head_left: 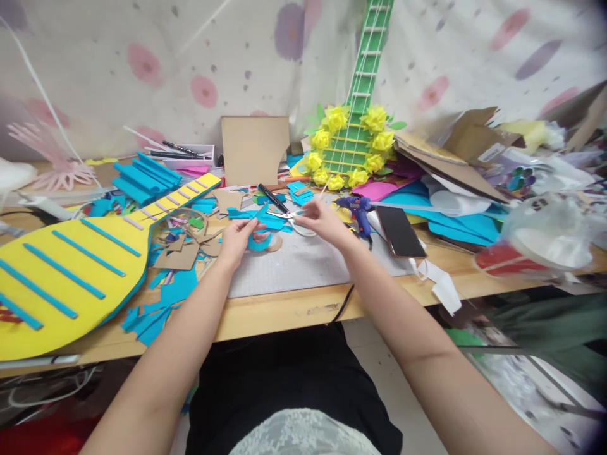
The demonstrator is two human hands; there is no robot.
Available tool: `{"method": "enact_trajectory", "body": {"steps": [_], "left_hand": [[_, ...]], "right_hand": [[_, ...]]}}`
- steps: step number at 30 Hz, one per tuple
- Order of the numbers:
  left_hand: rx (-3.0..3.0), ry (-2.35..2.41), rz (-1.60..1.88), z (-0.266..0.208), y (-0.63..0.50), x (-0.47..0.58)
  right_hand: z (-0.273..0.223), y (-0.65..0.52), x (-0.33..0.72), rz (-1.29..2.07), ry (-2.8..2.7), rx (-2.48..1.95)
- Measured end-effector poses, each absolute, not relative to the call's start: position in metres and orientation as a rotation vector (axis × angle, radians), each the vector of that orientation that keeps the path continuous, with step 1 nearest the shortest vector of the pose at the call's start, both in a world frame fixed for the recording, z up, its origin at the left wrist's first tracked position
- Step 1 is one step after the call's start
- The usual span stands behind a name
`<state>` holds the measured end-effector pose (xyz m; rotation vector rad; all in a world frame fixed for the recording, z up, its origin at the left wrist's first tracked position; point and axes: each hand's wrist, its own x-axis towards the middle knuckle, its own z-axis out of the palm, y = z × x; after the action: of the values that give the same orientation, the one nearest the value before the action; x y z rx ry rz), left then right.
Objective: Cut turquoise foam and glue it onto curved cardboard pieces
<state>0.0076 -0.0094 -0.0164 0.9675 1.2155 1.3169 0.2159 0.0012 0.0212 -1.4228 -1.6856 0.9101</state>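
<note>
My left hand [238,240] pinches a strip of blue paper [260,218] above the grey mat [303,268]. In my right hand [321,221] is a pair of scissors [283,215], its white handle loops at the fingers and its blades pointing left toward the blue paper. Whether the blades touch the paper I cannot tell. Below my left fingers lie a curled blue piece and a brown cardboard ring piece [275,244]. A black pen [274,198] rests just behind the scissors.
A yellow paper guitar shape [61,272] covers the left, beside blue and cardboard scraps [177,258]. Behind stands a green guitar neck [363,82] with yellow flowers. To the right are a blue glue gun [359,212], a phone [401,232] and a plastic tub [535,243].
</note>
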Motion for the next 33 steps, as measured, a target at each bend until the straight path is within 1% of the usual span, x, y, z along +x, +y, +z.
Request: {"method": "enact_trajectory", "body": {"steps": [2, 4, 10, 15, 22, 27, 30, 33], "left_hand": [[0.999, 1.202, 1.321, -0.019, -0.009, 0.007], [1.023, 1.191, 1.33, -0.022, -0.008, 0.005], [0.944, 1.233, 1.366, -0.022, -0.006, 0.003], [0.881, 1.224, 1.326, -0.021, -0.005, 0.002], [0.837, 1.181, 1.277, -0.019, -0.008, 0.004], [0.797, 1.182, 1.295, -0.019, -0.008, 0.003], [0.776, 1.185, 1.323, -0.021, -0.007, 0.003], [0.777, 1.196, 1.327, -0.022, -0.007, 0.004]], "right_hand": [[0.013, 0.021, 0.18, 1.182, -1.507, -1.247], [0.004, 0.034, 0.15, 1.303, -1.41, -1.158], [-0.007, 0.036, 0.116, 1.286, -1.355, -1.104], [-0.004, 0.036, 0.118, 1.313, -1.238, -1.14], [-0.01, 0.049, 0.125, 1.244, -1.233, -1.201], [-0.006, 0.053, 0.135, 1.373, -1.1, -1.186], [-0.005, 0.048, 0.142, 1.428, -1.115, -1.124], [-0.009, 0.043, 0.143, 1.389, -1.238, -0.978]]}}
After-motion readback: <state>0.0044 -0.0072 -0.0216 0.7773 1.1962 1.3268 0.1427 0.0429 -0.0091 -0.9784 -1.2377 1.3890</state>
